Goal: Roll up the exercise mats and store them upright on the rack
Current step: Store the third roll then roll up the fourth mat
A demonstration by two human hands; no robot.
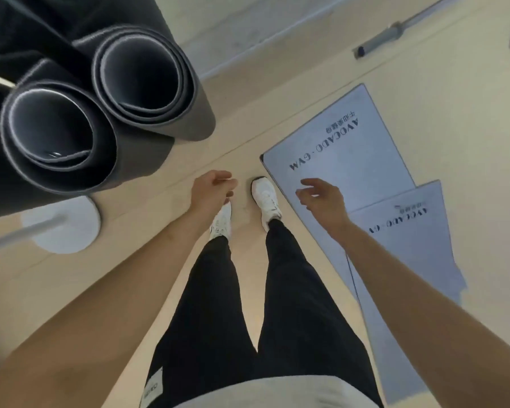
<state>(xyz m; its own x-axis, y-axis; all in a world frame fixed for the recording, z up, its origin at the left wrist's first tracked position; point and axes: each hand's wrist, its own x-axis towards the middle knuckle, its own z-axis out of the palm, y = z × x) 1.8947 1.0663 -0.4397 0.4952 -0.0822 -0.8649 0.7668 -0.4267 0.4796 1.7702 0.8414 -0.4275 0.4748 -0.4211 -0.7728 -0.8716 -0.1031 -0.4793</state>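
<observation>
Two dark grey rolled mats stand upright at the upper left, one nearer [56, 134] and one behind it [147, 81], their open ends facing me. Two light grey mats lie flat on the floor to the right: one [345, 142] with printed lettering, and a second [401, 260] overlapping its near end. My left hand [212, 189] hangs above the floor with loosely curled fingers and holds nothing. My right hand [324, 198] hovers over the near corner of the first flat mat, fingers relaxed and empty.
A white round stand base [68, 228] with a pole sits on the pale wooden floor at the left, under the rolled mats. A barbell [395, 30] lies by the wall at the top right. My legs and white shoes [265, 198] stand between the stand and the flat mats.
</observation>
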